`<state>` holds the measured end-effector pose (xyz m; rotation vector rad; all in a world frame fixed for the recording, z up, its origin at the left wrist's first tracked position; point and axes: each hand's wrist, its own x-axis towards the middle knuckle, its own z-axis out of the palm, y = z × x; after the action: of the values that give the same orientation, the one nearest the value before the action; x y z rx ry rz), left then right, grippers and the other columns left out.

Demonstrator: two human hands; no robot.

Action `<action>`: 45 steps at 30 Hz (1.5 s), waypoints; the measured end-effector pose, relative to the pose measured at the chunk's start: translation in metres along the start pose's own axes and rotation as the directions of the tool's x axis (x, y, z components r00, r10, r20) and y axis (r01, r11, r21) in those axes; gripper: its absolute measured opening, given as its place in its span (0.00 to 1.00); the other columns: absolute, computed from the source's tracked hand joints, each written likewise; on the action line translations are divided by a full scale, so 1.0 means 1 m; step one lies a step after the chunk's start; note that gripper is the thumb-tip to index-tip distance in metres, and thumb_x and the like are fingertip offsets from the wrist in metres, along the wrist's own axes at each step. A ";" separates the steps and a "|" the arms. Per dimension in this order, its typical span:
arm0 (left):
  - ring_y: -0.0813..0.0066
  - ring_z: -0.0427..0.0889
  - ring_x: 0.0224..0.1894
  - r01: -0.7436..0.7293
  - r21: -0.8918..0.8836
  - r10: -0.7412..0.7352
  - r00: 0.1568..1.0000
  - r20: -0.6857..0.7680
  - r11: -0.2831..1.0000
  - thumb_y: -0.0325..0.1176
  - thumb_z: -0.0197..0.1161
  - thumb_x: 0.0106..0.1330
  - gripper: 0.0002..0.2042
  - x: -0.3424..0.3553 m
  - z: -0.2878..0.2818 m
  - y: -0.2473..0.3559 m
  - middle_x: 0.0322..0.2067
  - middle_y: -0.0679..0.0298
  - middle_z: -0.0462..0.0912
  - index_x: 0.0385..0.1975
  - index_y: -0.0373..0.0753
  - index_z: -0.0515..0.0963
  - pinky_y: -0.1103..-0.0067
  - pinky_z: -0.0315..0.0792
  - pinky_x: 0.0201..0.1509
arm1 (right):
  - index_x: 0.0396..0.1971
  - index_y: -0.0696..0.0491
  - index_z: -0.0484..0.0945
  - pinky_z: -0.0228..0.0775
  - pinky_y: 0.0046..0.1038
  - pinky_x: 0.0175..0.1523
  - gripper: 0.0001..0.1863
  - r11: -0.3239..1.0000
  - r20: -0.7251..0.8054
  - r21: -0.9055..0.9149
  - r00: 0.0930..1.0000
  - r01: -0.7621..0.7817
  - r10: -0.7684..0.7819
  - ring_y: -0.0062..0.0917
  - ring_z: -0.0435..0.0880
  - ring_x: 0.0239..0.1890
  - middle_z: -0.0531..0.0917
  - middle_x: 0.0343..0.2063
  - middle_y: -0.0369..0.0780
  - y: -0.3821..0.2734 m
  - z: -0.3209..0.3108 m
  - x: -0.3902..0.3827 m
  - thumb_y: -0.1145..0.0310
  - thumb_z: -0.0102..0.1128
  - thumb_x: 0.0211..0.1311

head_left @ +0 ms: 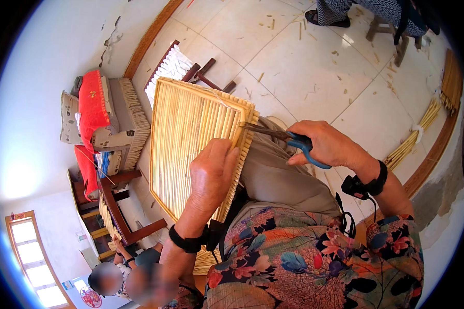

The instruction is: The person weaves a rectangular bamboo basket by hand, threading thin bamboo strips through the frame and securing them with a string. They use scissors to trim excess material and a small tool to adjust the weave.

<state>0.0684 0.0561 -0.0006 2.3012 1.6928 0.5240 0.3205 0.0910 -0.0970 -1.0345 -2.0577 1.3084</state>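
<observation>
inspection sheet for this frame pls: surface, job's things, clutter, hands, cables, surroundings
Surface: pale tiled floor; work rests on the person's lap.
Job's things: woven straw mat; blue-handled scissors, blades at the mat's edge.
Clutter: straw scraps on the tiles; straw bundle at right.
Hands: left hand flat on the mat; right hand, grip closed on the scissors.
Cables: black cord at the right wristband.
Surroundings: wooden chair, wooden stool, window.

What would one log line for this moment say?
left hand: pressing straw mat | right hand: blue-handled scissors at mat edge | mat on lap
</observation>
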 end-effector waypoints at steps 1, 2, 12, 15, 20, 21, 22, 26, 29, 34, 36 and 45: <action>0.52 0.78 0.28 -0.006 -0.001 0.006 1.000 -0.001 1.000 0.25 0.64 0.61 0.05 0.000 0.001 0.000 0.27 0.53 0.76 0.32 0.35 0.74 0.67 0.72 0.30 | 0.43 0.57 0.76 0.71 0.30 0.38 0.31 1.000 0.033 0.025 0.999 -0.018 0.017 0.33 0.78 0.30 0.78 0.27 0.41 0.001 -0.002 0.003 0.55 0.79 0.43; 0.52 0.78 0.28 -0.012 -0.001 0.012 1.000 -0.003 1.000 0.24 0.64 0.61 0.05 0.000 0.001 -0.001 0.27 0.53 0.76 0.32 0.34 0.74 0.68 0.72 0.30 | 0.43 0.56 0.76 0.71 0.29 0.38 0.31 0.998 0.067 0.050 0.997 -0.037 0.033 0.31 0.77 0.29 0.77 0.26 0.41 0.000 -0.005 0.006 0.54 0.79 0.43; 0.55 0.76 0.26 -0.121 0.126 0.128 0.991 -0.050 0.985 0.23 0.63 0.59 0.05 0.001 0.011 -0.003 0.26 0.55 0.75 0.32 0.35 0.74 0.68 0.71 0.28 | 0.38 0.58 0.74 0.70 0.33 0.36 0.31 0.989 0.145 0.137 0.989 -0.054 0.034 0.33 0.75 0.27 0.77 0.25 0.45 -0.001 -0.002 0.010 0.47 0.75 0.46; 0.54 0.77 0.27 -0.103 0.125 0.107 0.994 -0.020 0.987 0.22 0.62 0.61 0.04 -0.001 0.009 -0.001 0.27 0.53 0.75 0.33 0.34 0.74 0.69 0.71 0.30 | 0.39 0.58 0.74 0.71 0.33 0.36 0.32 0.994 0.056 -0.007 0.993 0.105 -0.104 0.34 0.76 0.28 0.77 0.26 0.45 0.010 -0.004 0.014 0.47 0.75 0.46; 0.54 0.77 0.27 -0.134 0.140 0.139 0.990 -0.026 0.981 0.23 0.62 0.61 0.04 -0.001 0.012 -0.004 0.28 0.53 0.76 0.33 0.34 0.75 0.69 0.72 0.29 | 0.39 0.58 0.74 0.70 0.30 0.35 0.31 0.992 0.226 0.108 0.973 -0.063 0.037 0.30 0.74 0.26 0.75 0.22 0.42 0.010 -0.016 0.020 0.49 0.76 0.46; 0.54 0.77 0.27 -0.136 0.137 0.142 0.990 -0.028 0.981 0.23 0.62 0.61 0.04 -0.001 0.013 -0.005 0.28 0.53 0.76 0.33 0.34 0.75 0.69 0.72 0.29 | 0.39 0.57 0.75 0.70 0.30 0.35 0.30 0.976 0.295 0.146 0.949 -0.160 0.111 0.29 0.73 0.26 0.75 0.21 0.42 0.009 -0.018 0.020 0.49 0.76 0.46; 0.54 0.77 0.26 -0.137 0.133 0.142 0.989 -0.034 0.982 0.23 0.62 0.61 0.04 -0.001 0.014 -0.005 0.28 0.53 0.76 0.33 0.34 0.75 0.69 0.72 0.29 | 0.40 0.57 0.75 0.69 0.29 0.35 0.30 0.977 0.279 0.160 0.956 -0.141 0.092 0.28 0.72 0.25 0.74 0.21 0.41 0.011 -0.017 0.020 0.49 0.76 0.46; 0.54 0.78 0.27 -0.130 0.137 0.135 0.990 -0.031 0.982 0.24 0.62 0.62 0.04 0.000 0.011 -0.003 0.28 0.54 0.77 0.34 0.34 0.74 0.68 0.73 0.29 | 0.43 0.57 0.76 0.69 0.29 0.36 0.32 0.992 0.192 0.112 0.981 -0.060 0.038 0.28 0.73 0.26 0.76 0.22 0.41 0.015 -0.017 0.016 0.50 0.77 0.44; 0.54 0.79 0.27 -0.080 0.234 0.079 0.997 0.016 0.969 0.25 0.62 0.62 0.06 0.000 0.004 0.001 0.28 0.55 0.77 0.35 0.35 0.73 0.67 0.74 0.29 | 0.45 0.57 0.77 0.70 0.30 0.38 0.32 0.999 -0.008 -0.029 1.000 0.023 -0.023 0.30 0.78 0.30 0.79 0.27 0.44 0.009 -0.010 0.003 0.52 0.78 0.44; 0.55 0.79 0.26 -0.165 0.321 0.147 0.986 0.077 0.933 0.27 0.60 0.65 0.05 0.010 -0.015 0.000 0.27 0.55 0.77 0.36 0.35 0.73 0.67 0.73 0.28 | 0.47 0.57 0.77 0.71 0.28 0.39 0.31 0.991 -0.082 0.137 0.997 0.005 0.006 0.29 0.79 0.34 0.80 0.31 0.43 0.004 0.011 -0.012 0.56 0.78 0.46; 0.57 0.79 0.25 -0.117 0.264 0.097 0.991 0.087 0.957 0.28 0.60 0.66 0.05 0.014 -0.023 -0.004 0.25 0.54 0.77 0.36 0.35 0.73 0.69 0.73 0.29 | 0.48 0.57 0.77 0.70 0.23 0.38 0.30 0.956 0.006 0.271 0.994 -0.109 0.111 0.21 0.75 0.30 0.76 0.27 0.36 -0.006 0.008 -0.012 0.59 0.78 0.46; 0.68 0.80 0.26 0.132 -0.032 -0.126 0.981 0.148 0.991 0.29 0.58 0.69 0.06 0.012 -0.032 -0.006 0.22 0.57 0.79 0.33 0.32 0.74 0.75 0.73 0.33 | 0.38 0.56 0.77 0.67 0.25 0.34 0.25 0.890 0.257 0.398 0.958 -0.224 0.126 0.20 0.71 0.27 0.74 0.23 0.37 -0.024 -0.007 0.003 0.51 0.74 0.52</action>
<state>0.0534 0.0690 0.0276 2.1269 1.7288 0.3522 0.3162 0.0909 -0.0720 -0.9197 -1.7336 1.9414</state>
